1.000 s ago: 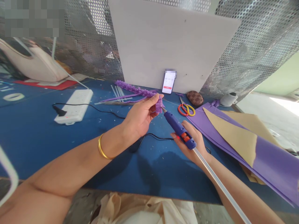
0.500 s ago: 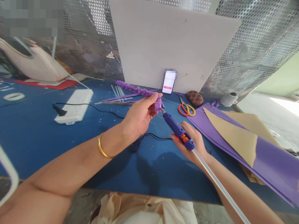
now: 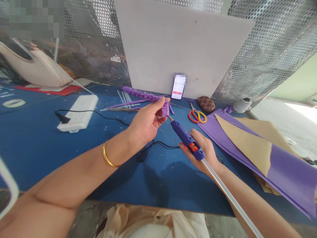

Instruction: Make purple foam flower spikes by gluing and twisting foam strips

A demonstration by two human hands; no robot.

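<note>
Between the thumb and fingers of my left hand (image 3: 150, 120) is a piece of purple crepe paper (image 3: 165, 110), pinched over the middle of the table. Wrapped around a blue glue gun (image 3: 184, 136), my right hand (image 3: 201, 148) holds it with the nozzle pointing up and left. The nozzle tip is at the lower right edge of the paper; whether it touches I cannot tell. A long clear glue stick (image 3: 230, 195) sticks out of the gun's back end. Behind my left hand lies a fringed purple paper strand (image 3: 140, 93), partly hidden by my fingers.
Scissors (image 3: 196, 116) with red and yellow handles lie near a checkered pouch (image 3: 206, 103). A phone (image 3: 178, 86) leans on a white board (image 3: 183, 43). Purple sheets (image 3: 287, 168) and brown paper (image 3: 247, 142) cover the right side. A power strip (image 3: 78, 113) with a black cord stands left.
The paper piece in my left hand has turned slightly, showing a flatter face. The glue gun has shifted a little left along with it.
</note>
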